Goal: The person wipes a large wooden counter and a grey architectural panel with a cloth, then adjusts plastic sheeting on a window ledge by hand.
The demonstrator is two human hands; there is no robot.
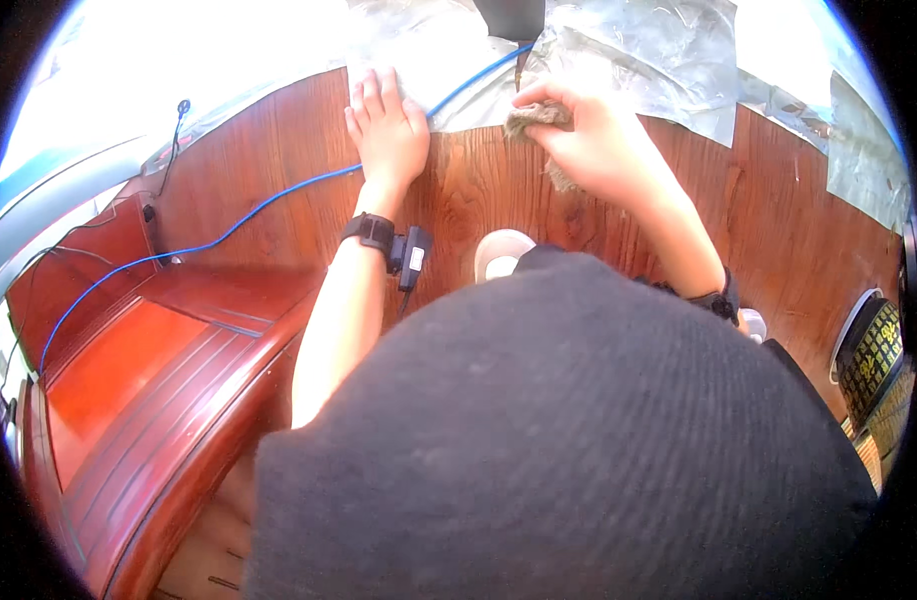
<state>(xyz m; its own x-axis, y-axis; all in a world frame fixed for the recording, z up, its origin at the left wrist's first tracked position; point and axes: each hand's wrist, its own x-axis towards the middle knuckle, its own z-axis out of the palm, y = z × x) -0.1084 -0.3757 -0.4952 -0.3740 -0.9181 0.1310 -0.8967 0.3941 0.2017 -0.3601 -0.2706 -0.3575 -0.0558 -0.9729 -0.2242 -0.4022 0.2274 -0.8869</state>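
Note:
My left hand point(389, 139) lies palm down with its fingers slightly spread. It holds nothing and rests where the wood-grain floor point(458, 187) meets a clear plastic sheet point(477, 105). A blue cable point(278, 196) passes behind or under this hand; the crossing is hidden. My right hand point(590, 139) pinches a crumpled grey-brown cloth point(535, 118) between thumb and fingers, close to the sheet's edge. Part of the cloth hangs below the palm. Black straps circle both wrists, and a small dark device point(413, 259) sits beside the left strap.
Polished red wooden furniture point(151, 390) stands at the left. A thin black cord with a plug point(182, 109) lies behind it. More plastic sheeting point(646, 60) spreads at the far right. A light shoe point(501, 251) shows below me, and a black-and-yellow patterned object point(871, 352) stands at the right.

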